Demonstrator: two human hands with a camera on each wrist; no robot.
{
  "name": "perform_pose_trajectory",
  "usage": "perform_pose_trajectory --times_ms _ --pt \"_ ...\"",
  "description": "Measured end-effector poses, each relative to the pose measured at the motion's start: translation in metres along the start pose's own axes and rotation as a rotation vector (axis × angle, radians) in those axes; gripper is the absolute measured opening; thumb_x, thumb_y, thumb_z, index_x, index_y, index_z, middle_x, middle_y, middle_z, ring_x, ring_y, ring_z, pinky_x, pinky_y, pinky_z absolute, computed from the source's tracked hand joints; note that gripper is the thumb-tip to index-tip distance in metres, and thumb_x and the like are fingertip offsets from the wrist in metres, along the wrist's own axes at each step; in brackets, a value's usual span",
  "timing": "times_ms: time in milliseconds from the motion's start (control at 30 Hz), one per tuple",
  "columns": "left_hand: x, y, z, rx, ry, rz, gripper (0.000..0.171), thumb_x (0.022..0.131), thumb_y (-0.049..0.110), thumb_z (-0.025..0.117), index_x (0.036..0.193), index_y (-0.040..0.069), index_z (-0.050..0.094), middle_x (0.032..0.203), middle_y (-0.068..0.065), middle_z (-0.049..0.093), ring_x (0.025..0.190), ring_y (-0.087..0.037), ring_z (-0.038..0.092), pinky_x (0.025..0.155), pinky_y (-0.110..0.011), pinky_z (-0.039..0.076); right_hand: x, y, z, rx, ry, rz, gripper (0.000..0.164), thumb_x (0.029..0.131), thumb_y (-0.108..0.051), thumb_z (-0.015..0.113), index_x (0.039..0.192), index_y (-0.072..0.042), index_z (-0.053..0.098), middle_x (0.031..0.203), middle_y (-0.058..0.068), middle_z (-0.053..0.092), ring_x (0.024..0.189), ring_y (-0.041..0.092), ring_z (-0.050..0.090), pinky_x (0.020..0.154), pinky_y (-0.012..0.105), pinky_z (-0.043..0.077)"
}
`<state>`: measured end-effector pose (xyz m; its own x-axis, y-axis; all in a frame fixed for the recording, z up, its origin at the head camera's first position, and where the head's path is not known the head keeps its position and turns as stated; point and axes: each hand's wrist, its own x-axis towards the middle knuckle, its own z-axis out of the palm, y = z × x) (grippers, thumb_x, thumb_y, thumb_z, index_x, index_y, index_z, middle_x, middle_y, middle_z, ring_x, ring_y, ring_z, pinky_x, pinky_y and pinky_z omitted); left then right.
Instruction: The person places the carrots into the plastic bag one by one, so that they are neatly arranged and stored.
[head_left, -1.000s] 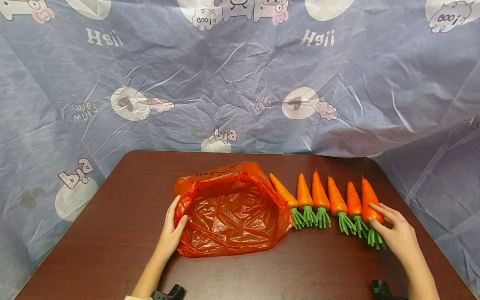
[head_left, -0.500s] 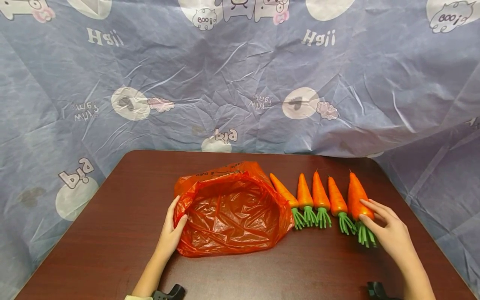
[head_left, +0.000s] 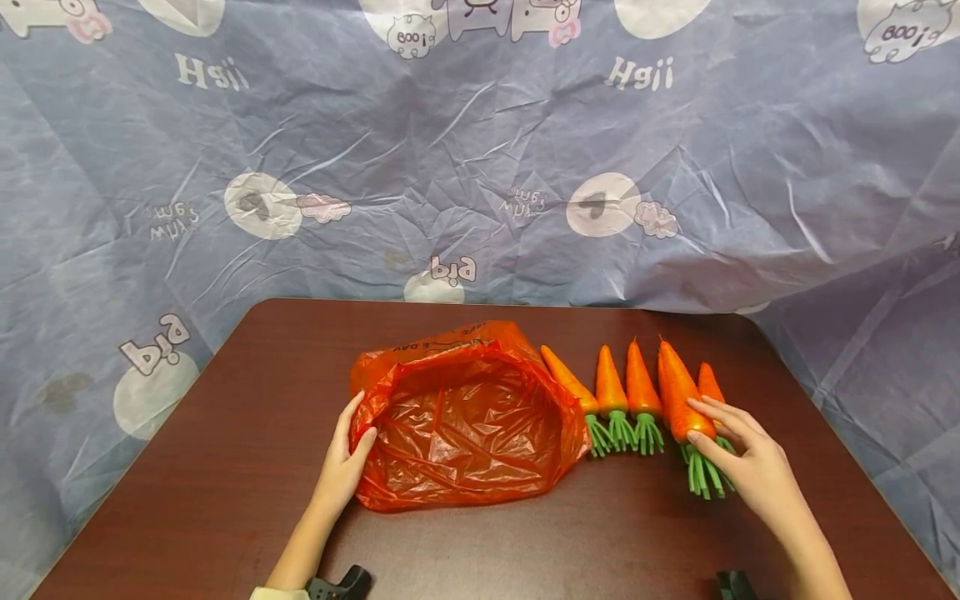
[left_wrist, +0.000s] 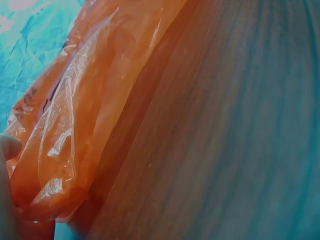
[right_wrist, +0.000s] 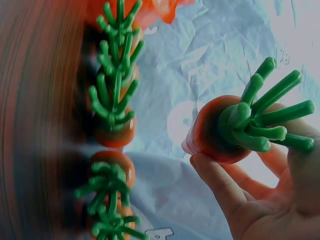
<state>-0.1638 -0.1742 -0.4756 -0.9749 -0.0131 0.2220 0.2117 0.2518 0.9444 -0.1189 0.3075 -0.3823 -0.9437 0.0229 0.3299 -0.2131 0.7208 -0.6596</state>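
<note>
My left hand (head_left: 346, 454) grips the left rim of a red plastic bag (head_left: 480, 475), thumb at the inner side and fingers outside. The bag's mouth gapes toward me; its inside shows only crinkled film. With thumb and fingers, my right hand (head_left: 750, 454) holds a carrot (head_left: 681, 400) with green stalks. In the right wrist view this carrot (right_wrist: 215, 130) is up off the table, apart from the row. In the head view it covers most of one carrot behind it and lies left of a small carrot (head_left: 708, 382), partly hidden by my fingers.
Left of the held carrot, more carrots lie in a row, tips away from me: one carrot (head_left: 641, 383), another carrot (head_left: 611, 382), and one slanted carrot (head_left: 567, 379) touching the bag's right side. The brown table (head_left: 187, 467) ends before a printed blue cloth (head_left: 450, 150).
My right hand has lifted the rightmost carrot and carried it left, over the neighbouring carrots. My left hand and the bag have stayed in place.
</note>
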Motion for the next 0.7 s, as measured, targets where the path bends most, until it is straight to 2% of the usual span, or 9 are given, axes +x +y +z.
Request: perform_pose_trajectory --times_ms 200,367,700 --pt "0.002 0.001 0.000 -0.096 0.031 -0.056 0.056 0.091 0.010 0.053 0.141 0.016 0.030 0.147 -0.006 0.028 0.114 0.007 0.039 0.088 -0.005 0.036 -0.002 -0.013 0.008 0.027 -0.028 -0.028 0.040 0.083 -0.018 0.066 0.122 -0.014 0.058 0.123 -0.031 0.042 0.098 -0.024 0.039 0.077 -0.002 0.035" --pt "0.004 0.002 0.000 -0.163 0.067 -0.065 0.056 0.087 0.005 0.057 0.138 0.014 0.035 0.146 -0.006 0.031 0.118 0.008 0.037 0.090 -0.004 0.035 -0.003 -0.023 0.013 0.055 -0.052 -0.050 0.040 0.083 -0.016 0.066 0.123 -0.016 0.058 0.124 -0.026 0.045 0.101 -0.022 0.040 0.081 -0.003 0.033" --pt "0.003 0.003 0.000 -0.167 0.075 -0.061 0.046 0.088 0.007 0.056 0.132 0.011 0.044 0.132 0.004 0.043 0.113 0.002 0.044 0.085 -0.009 0.042 -0.009 -0.045 0.021 0.051 -0.099 -0.094 0.041 0.083 -0.015 0.066 0.123 -0.021 0.057 0.130 -0.009 0.049 0.109 -0.020 0.039 0.083 -0.001 0.034"
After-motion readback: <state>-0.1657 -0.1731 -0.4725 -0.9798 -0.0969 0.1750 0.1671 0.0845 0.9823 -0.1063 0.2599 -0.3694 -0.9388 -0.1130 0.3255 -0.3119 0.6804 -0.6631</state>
